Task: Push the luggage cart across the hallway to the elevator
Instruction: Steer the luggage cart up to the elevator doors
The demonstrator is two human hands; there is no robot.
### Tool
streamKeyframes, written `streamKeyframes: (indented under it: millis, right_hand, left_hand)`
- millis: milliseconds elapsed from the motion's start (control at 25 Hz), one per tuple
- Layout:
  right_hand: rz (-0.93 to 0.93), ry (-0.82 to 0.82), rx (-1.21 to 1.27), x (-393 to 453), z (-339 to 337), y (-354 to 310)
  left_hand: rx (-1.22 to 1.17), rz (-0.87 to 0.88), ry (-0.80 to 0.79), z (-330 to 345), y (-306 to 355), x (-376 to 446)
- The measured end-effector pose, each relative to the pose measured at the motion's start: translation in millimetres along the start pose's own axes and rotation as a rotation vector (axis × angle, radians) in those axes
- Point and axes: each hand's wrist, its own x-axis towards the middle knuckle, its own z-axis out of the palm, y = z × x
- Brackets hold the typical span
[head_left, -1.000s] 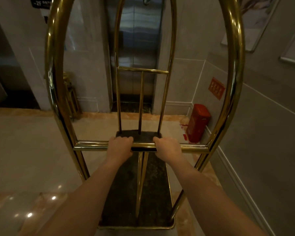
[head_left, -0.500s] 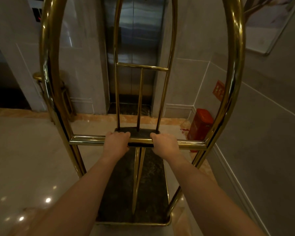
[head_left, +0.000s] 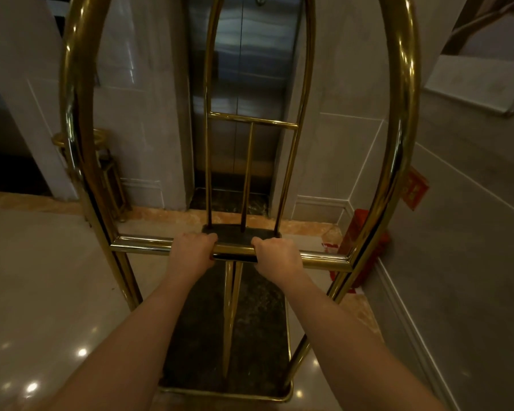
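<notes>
A brass luggage cart [head_left: 398,120] with tall arched tubes and a dark carpeted deck [head_left: 258,336] fills the middle of the view. Nothing lies on the deck. My left hand [head_left: 192,252] and my right hand [head_left: 276,256] both grip the cart's horizontal push bar [head_left: 140,244], close together on either side of its centre post. Straight ahead, past the cart's far arch, stand the steel elevator doors [head_left: 241,84], which are closed, with a dark threshold strip at their foot.
A red bin [head_left: 359,229] stands by the right wall, close to the cart's right side, under a red wall sign [head_left: 414,188]. A brass stand [head_left: 110,173] sits left of the elevator against a pillar. Glossy tiled floor [head_left: 42,292] spreads to the left.
The cart and I have rolled forward. The elevator doors, red bin and brass stand now appear nearer. Both hands keep the same grip on the bar.
</notes>
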Motion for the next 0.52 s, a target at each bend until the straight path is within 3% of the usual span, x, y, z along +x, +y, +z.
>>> streamKeyframes:
  millis: [520]
  right_hand:
    - [0.012,0.01,-0.027,122.9,22.4,55.5]
  left_hand:
    - [0.014,-0.011,-0.016,34.9,-23.3,129.5]
